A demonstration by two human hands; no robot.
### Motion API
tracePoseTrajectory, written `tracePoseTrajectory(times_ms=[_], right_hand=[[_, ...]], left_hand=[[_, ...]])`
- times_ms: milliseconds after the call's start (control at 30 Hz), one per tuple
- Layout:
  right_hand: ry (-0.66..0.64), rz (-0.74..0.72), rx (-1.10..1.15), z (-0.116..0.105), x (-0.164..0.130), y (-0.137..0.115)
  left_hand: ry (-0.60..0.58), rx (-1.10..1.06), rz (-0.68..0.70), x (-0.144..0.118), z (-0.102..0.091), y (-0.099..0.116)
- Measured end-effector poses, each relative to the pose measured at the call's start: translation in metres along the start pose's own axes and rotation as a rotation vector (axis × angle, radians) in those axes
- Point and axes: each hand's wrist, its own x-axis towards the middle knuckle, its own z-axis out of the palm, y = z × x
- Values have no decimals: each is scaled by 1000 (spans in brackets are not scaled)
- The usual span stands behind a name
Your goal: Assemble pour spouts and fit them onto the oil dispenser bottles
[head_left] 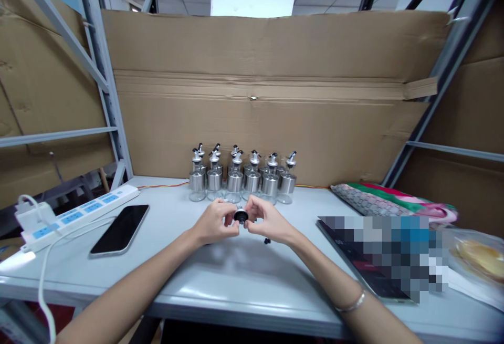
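My left hand (218,221) and my right hand (271,220) meet above the middle of the table. Between their fingertips is a bottle pourer top (240,216), its round black underside facing me and a silver rim around it. Both hands are closed on it from opposite sides. A small black piece (267,240) lies on the table just below my right hand. Behind my hands stand several glass bottles (235,181) with steel sleeves, in two rows. The front ones carry silver pourer tops with black tips; some of the back row is hidden.
At the left lie a phone (120,230) and a white power strip (84,212) with a plug and cable. A dark flat item (354,260), partly blurred out, lies right, near folded patterned cloth (394,202) and a clear-wrapped item (480,254). Cardboard (275,134) walls the back.
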Motion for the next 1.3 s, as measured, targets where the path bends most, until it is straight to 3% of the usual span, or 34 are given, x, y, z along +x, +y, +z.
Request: tracePoseTrajectory(times_ms=[267,500,667,900,1000,1100,1200,1300], right_hand=[[3,31,71,-6,1,8],[46,-10,166,-10,4,2],[75,-61,103,-14,4,0],[52,-77,54,-23,5,5],[44,-58,-109,-26,6,5],[53,24,-530,-31,7,11],[-57,164,-895,-36,7,23],[-184,199,-955,-39,8,33]], left_hand=[[11,97,75,1,-7,4],[126,-19,141,0,-4,-1],[216,-81,255,0,1,-4],[220,-34,335,2,0,0],[209,-20,332,3,2,-1],[168,2,308,4,4,-2],[111,17,292,4,3,-2],[47,44,296,4,1,-1]])
